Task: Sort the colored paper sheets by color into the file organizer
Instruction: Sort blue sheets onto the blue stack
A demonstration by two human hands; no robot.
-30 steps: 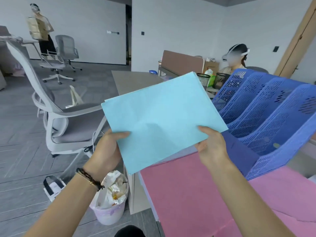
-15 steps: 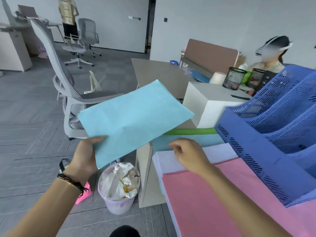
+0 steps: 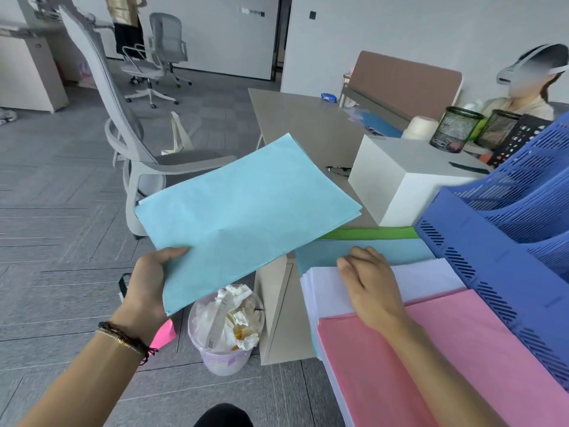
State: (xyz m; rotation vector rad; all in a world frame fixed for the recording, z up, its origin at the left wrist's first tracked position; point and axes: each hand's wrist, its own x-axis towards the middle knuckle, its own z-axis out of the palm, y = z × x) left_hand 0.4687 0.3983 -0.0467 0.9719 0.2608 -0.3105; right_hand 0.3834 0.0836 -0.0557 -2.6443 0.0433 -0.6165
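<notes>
My left hand (image 3: 147, 282) grips a small stack of light blue sheets (image 3: 246, 211) by its near left corner and holds it in the air, left of the desk. My right hand (image 3: 369, 282) rests with its fingers on the white sheets (image 3: 431, 277) of the paper pile on the desk. Pink sheets (image 3: 462, 359) cover the near part of the pile. Beyond the white ones, a light blue sheet (image 3: 397, 249) and a green sheet (image 3: 369, 233) stick out. The blue mesh file organizer (image 3: 498, 251) stands to the right of the pile.
A white box (image 3: 400, 186) stands on the desk behind the pile, with two black mesh pen cups (image 3: 455, 129) beyond it. A full waste bin (image 3: 228, 328) stands on the floor by the desk corner. A grey office chair (image 3: 132, 143) is at left. A person sits far right.
My right hand let go of the light blue sheets and came down onto the white sheets of the pile. My left hand carried the blue sheets leftward. The view shifted right and down.
</notes>
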